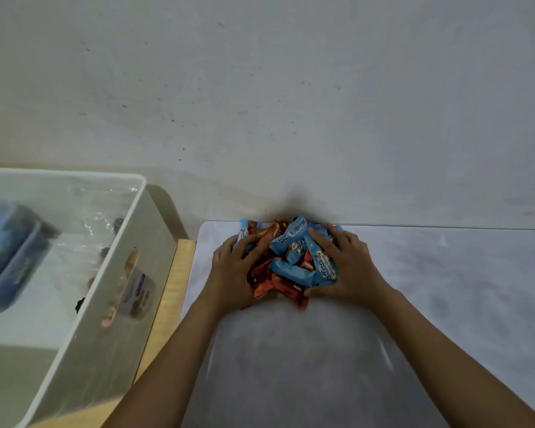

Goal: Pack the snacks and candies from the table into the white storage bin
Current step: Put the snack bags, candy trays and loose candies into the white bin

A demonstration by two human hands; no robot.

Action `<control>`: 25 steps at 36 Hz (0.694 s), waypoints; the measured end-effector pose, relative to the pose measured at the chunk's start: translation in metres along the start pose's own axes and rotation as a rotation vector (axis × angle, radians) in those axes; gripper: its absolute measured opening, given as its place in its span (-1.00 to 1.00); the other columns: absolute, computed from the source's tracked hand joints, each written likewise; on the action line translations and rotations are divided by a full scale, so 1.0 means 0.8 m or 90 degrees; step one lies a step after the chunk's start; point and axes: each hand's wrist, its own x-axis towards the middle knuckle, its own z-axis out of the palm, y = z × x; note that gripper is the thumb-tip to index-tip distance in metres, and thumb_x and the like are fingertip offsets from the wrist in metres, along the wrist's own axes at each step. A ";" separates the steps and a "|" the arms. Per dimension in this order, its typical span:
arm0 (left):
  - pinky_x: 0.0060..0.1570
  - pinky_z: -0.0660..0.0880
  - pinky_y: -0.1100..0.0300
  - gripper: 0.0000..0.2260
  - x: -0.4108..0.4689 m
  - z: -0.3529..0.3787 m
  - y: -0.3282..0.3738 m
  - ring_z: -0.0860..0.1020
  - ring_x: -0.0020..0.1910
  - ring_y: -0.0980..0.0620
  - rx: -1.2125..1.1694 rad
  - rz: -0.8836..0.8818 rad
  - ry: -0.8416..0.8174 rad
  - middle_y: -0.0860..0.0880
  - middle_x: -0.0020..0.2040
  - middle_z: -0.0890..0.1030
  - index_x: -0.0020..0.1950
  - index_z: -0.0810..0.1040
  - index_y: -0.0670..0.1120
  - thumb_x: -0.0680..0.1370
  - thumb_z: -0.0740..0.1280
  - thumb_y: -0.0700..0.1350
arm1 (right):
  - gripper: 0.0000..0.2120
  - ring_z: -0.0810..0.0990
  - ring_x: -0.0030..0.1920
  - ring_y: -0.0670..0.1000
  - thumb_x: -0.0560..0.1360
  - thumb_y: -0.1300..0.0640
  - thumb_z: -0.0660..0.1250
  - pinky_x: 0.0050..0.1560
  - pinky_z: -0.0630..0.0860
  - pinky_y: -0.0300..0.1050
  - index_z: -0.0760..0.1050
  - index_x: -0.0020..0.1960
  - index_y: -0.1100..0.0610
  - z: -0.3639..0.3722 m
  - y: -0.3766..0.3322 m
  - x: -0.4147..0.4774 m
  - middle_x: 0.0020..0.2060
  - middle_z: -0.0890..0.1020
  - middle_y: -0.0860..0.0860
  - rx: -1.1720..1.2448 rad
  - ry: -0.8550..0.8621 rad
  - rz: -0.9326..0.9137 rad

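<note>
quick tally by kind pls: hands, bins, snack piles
hands: 2, left hand and right hand
bin: 1
snack pile: 1
total: 4
The blue and red wrappers overlap too much to count singly.

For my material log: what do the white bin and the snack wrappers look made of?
White storage bin: likely smooth translucent plastic; contents show dimly through its wall. Snack wrappers: probably thin glossy printed film, crinkled, in blue and red-orange.

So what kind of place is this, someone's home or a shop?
Hard to say for sure; it looks like a plain indoor room. A grey table stands against a bare, scuffed wall, a white storage bin sits beside it, and two hands gather a pile of snack packets.
</note>
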 end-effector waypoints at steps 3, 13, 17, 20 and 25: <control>-0.01 0.48 -0.04 -0.34 0.000 0.005 0.010 0.47 0.06 -0.18 -0.007 0.041 0.069 -0.08 0.26 0.46 0.40 0.31 0.03 0.43 0.12 0.39 | -0.24 0.46 0.07 0.17 0.29 -0.47 0.21 0.08 0.46 0.08 0.26 0.38 -0.13 0.005 0.002 0.002 0.27 0.44 0.12 0.080 0.060 -0.018; -0.07 0.49 0.14 -0.36 -0.012 0.001 0.034 0.51 -0.04 0.04 -0.221 -0.086 0.064 0.04 0.09 0.56 0.36 0.43 0.06 0.43 0.12 0.41 | -0.57 0.46 -0.09 -0.20 0.44 0.07 0.34 -0.06 0.34 -0.57 0.48 0.28 0.16 0.011 -0.016 -0.027 -0.03 0.49 -0.01 0.295 0.232 0.143; 0.02 0.50 0.28 -0.40 -0.023 -0.006 0.045 0.52 0.04 0.20 -0.329 -0.183 0.037 0.12 0.06 0.58 0.29 0.46 0.12 0.36 0.24 0.41 | -0.65 0.49 -0.19 -0.14 0.46 0.21 0.39 -0.16 0.36 -0.53 0.51 0.24 0.16 0.012 -0.031 -0.045 -0.14 0.50 0.03 0.314 0.280 0.247; -0.02 0.44 0.44 -0.47 -0.031 -0.018 0.055 0.51 0.03 0.28 -0.367 -0.208 0.048 0.21 0.03 0.56 0.22 0.48 0.12 0.35 0.33 0.35 | -0.63 0.51 -0.13 -0.15 0.47 0.20 0.37 -0.15 0.38 -0.52 0.49 0.27 0.11 0.006 -0.043 -0.061 -0.07 0.52 0.05 0.360 0.289 0.295; -0.16 0.40 0.54 -0.67 -0.039 -0.051 0.075 0.53 -0.06 0.38 -0.416 -0.203 0.066 0.21 -0.08 0.59 0.14 0.53 0.05 0.41 0.42 0.08 | -0.62 0.52 -0.08 -0.30 0.49 0.19 0.36 -0.11 0.42 -0.51 0.47 0.29 0.09 -0.025 -0.066 -0.080 -0.04 0.51 0.03 0.443 0.362 0.326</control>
